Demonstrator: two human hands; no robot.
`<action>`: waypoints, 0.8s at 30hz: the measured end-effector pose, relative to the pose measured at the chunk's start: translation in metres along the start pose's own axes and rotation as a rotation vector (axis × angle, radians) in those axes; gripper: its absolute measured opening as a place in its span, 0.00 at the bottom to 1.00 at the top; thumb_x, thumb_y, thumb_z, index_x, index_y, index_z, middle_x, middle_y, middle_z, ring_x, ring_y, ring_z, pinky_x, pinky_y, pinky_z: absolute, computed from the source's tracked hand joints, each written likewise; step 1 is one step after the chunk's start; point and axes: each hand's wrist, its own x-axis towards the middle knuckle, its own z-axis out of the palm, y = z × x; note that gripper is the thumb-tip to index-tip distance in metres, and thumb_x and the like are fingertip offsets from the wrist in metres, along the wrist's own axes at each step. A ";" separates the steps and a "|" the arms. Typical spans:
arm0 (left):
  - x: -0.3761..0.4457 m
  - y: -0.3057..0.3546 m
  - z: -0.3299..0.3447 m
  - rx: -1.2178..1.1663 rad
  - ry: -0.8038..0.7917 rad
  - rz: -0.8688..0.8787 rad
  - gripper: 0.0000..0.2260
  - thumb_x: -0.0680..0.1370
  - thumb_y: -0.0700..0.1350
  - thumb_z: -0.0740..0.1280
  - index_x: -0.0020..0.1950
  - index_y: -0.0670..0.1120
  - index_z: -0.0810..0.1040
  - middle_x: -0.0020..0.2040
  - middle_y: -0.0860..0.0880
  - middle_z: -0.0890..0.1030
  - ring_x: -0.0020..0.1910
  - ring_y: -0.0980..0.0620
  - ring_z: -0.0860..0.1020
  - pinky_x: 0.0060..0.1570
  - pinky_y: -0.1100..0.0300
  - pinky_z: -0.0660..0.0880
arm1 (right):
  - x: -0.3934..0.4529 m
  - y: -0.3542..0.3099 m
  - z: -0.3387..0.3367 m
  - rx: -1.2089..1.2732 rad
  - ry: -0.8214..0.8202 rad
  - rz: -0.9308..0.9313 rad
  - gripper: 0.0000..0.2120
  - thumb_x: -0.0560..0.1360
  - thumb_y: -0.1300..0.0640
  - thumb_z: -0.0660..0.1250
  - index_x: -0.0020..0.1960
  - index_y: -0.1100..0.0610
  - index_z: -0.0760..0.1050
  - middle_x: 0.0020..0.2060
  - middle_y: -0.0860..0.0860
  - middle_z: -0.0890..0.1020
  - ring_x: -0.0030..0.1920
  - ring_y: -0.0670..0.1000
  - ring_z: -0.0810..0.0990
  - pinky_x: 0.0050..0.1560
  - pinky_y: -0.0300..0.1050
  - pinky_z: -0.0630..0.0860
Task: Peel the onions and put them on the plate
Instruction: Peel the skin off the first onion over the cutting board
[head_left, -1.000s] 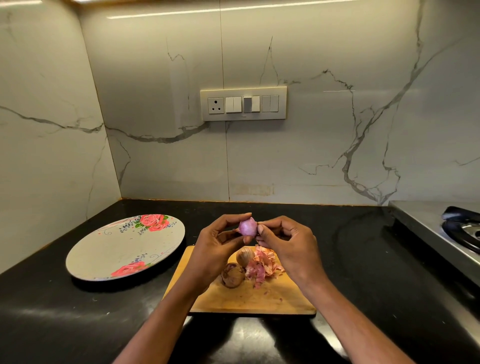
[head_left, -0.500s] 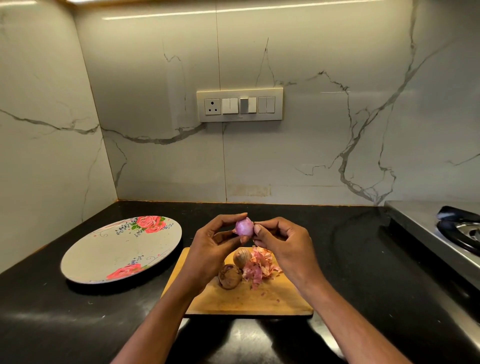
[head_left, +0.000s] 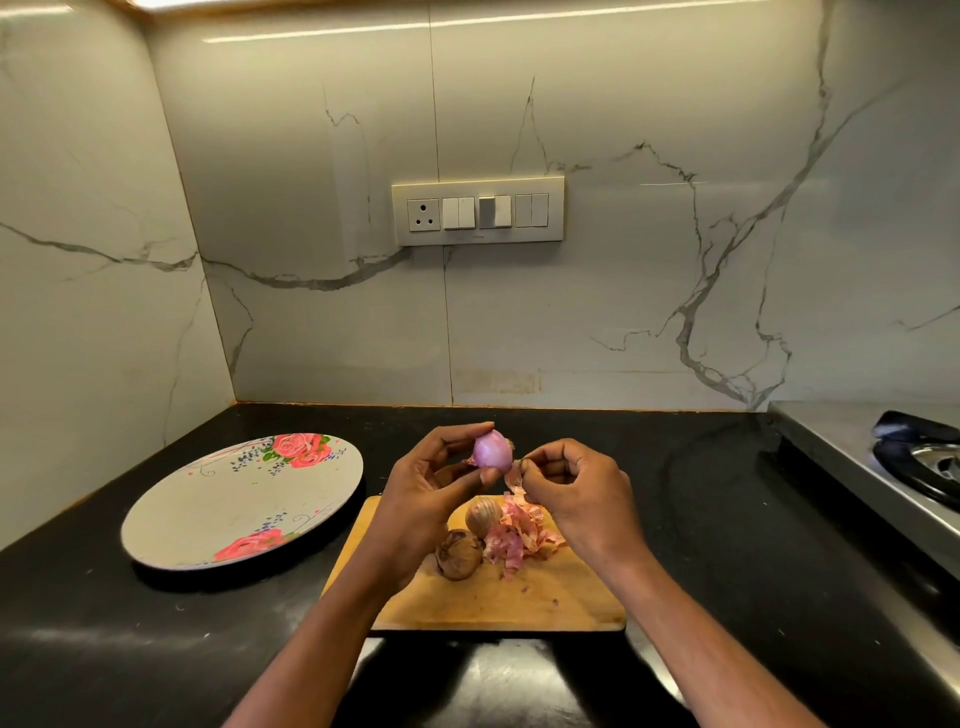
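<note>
The counter (head_left: 727, 545) is glossy black stone. A wooden board (head_left: 498, 603) lies on it nearest the viewer, its near edge parallel to the counter front. On the board sit two unpeeled onions (head_left: 460, 555), touching each other, with a heap of pink peels (head_left: 519, 535) just beside them on the right.

Above the board's far edge, the left hand (head_left: 431, 493) grips a peeled onion (head_left: 492, 450) between curled fingers and thumb. The right hand (head_left: 576, 488) pinches a strip of skin (head_left: 514, 475) that hangs from the onion's lower right side; its other fingers are curled.

The plate (head_left: 218, 514), floral and carrying no onions, rests on the counter left of the board, near but apart from it. Bare counter lies between board and stove (head_left: 914, 462) at the right edge.

Marble walls (head_left: 649, 312) meet in a corner behind the plate. A switch panel (head_left: 478, 210) is mounted on the back wall.
</note>
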 end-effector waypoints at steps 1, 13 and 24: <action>0.000 0.000 -0.001 -0.022 0.002 -0.007 0.21 0.74 0.39 0.73 0.65 0.53 0.78 0.59 0.57 0.82 0.61 0.58 0.80 0.54 0.66 0.78 | 0.001 0.002 -0.002 -0.026 -0.010 0.005 0.03 0.75 0.54 0.74 0.48 0.51 0.82 0.39 0.46 0.85 0.42 0.44 0.84 0.44 0.42 0.84; 0.004 0.005 -0.002 -0.391 -0.004 -0.172 0.21 0.72 0.41 0.70 0.66 0.47 0.77 0.57 0.46 0.84 0.60 0.46 0.82 0.54 0.59 0.81 | 0.002 -0.008 -0.008 -0.072 -0.082 -0.084 0.11 0.78 0.59 0.70 0.58 0.49 0.82 0.47 0.40 0.85 0.49 0.36 0.82 0.50 0.31 0.79; 0.004 0.004 -0.002 -0.320 -0.002 -0.192 0.18 0.77 0.47 0.65 0.66 0.45 0.78 0.60 0.44 0.83 0.60 0.48 0.81 0.55 0.59 0.79 | -0.005 -0.019 -0.002 0.024 -0.084 -0.184 0.09 0.75 0.54 0.74 0.55 0.48 0.83 0.46 0.40 0.86 0.50 0.39 0.83 0.52 0.35 0.80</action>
